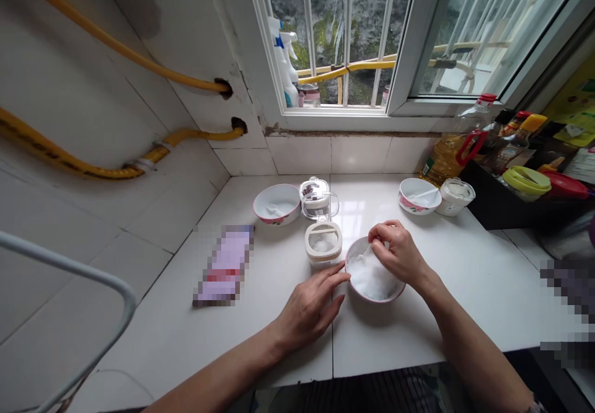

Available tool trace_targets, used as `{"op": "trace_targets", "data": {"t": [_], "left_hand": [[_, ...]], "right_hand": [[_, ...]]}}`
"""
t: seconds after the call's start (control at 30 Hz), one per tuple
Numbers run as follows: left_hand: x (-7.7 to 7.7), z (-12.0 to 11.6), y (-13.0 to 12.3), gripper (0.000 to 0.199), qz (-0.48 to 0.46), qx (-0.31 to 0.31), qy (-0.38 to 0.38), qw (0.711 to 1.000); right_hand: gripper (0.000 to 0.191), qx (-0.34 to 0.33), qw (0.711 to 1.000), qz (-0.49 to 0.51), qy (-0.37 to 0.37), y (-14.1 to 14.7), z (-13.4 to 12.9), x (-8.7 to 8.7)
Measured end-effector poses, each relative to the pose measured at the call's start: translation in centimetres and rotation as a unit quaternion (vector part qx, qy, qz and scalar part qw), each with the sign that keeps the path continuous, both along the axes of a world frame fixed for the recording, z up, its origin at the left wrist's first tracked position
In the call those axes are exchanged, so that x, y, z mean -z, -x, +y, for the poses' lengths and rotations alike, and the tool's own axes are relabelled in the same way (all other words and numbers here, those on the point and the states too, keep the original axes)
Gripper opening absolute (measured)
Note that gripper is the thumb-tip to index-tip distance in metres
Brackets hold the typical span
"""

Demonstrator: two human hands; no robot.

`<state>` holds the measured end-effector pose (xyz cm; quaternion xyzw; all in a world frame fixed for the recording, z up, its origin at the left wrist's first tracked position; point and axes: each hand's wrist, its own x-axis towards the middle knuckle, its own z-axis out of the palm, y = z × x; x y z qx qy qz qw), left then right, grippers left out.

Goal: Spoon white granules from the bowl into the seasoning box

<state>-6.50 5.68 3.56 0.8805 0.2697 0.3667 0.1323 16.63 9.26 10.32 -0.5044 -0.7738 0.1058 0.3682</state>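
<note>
My right hand (395, 250) is closed in a pinch on the handle of a white spoon (367, 253) over a bowl (377, 297) with a pink rim. White grains (374, 279), like salt or sugar, lie in this bowl around the spoon's lower end. My left hand (311, 307) rests with its fingers stretched out, the tips against the bowl's left rim. Just behind them stands a clear square jar (323, 260) with a cream rim, holding more white grains. Its clear lid (320, 205) seems raised at the back, near a second jar (316, 188) with dark contents.
Back left is a larger bowl (264, 216) with a white spoon. Another bowl (414, 206) and a lidded jar (458, 199) stand back right, before an oil bottle (446, 152) and a dark rack (488, 199) of condiments. A purple packet (225, 267) lies left.
</note>
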Motion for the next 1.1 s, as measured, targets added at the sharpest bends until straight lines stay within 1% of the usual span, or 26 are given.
{"op": "trace_targets", "data": {"t": [0.1, 0.17, 0.23, 0.4, 0.57, 0.67, 0.77, 0.87, 0.9, 0.97, 1.03, 1.07, 1.1], "left_hand": [[0.0, 0.0, 0.0, 0.036, -0.002, 0.000, 0.000, 1.000], [0.0, 0.0, 0.0, 0.035, -0.002, 0.000, -0.001, 1.000], [0.0, 0.0, 0.0, 0.035, -0.003, 0.000, -0.002, 1.000], [0.0, 0.0, 0.0, 0.037, -0.009, 0.001, 0.000, 1.000], [0.0, 0.1, 0.1, 0.036, -0.004, 0.004, 0.000, 1.000], [0.0, 0.1, 0.1, 0.036, -0.004, 0.005, -0.003, 1.000], [0.0, 0.1, 0.0, 0.038, -0.005, 0.005, -0.001, 1.000], [0.0, 0.1, 0.0, 0.037, -0.004, 0.004, -0.001, 1.000], [0.0, 0.1, 0.0, 0.037, -0.004, 0.003, -0.002, 1.000], [0.0, 0.0, 0.0, 0.038, -0.004, 0.003, 0.000, 1.000], [0.0, 0.0, 0.0, 0.039, -0.002, 0.003, 0.000, 1.000], [0.0, 0.1, 0.0, 0.039, -0.001, 0.003, 0.000, 1.000], [0.0, 0.1, 0.0, 0.040, 0.000, 0.001, -0.001, 1.000]], "right_hand": [[0.018, 0.032, 0.998, 0.042, 0.033, -0.2, 0.1, -0.1], [0.019, 0.058, 0.995, 0.070, 0.049, -0.5, 0.1, -0.3], [0.018, 0.071, 0.991, 0.097, 0.061, -0.7, 0.1, -0.6], [0.015, 0.068, 0.974, 0.184, 0.110, -0.8, 0.1, -1.0], [0.012, 0.059, 0.938, 0.300, 0.163, -0.8, 0.4, -0.9], [0.011, 0.049, 0.921, 0.338, 0.187, -1.2, 0.8, -0.9], [0.010, 0.041, 0.910, 0.363, 0.197, -1.4, 1.0, -1.0], [0.011, 0.032, 0.908, 0.381, 0.171, -0.9, 0.8, -1.0], [0.012, 0.028, 0.912, 0.379, 0.154, -0.5, 0.6, -1.0], [0.012, 0.013, 0.930, 0.351, 0.108, 0.5, 0.0, -0.9], [0.010, -0.012, 0.962, 0.271, 0.039, 1.5, -0.5, -0.7], [0.011, -0.042, 0.979, 0.199, -0.002, 1.9, -0.7, -0.5], [0.014, -0.077, 0.987, 0.132, -0.042, 2.2, -0.8, -0.4]]}}
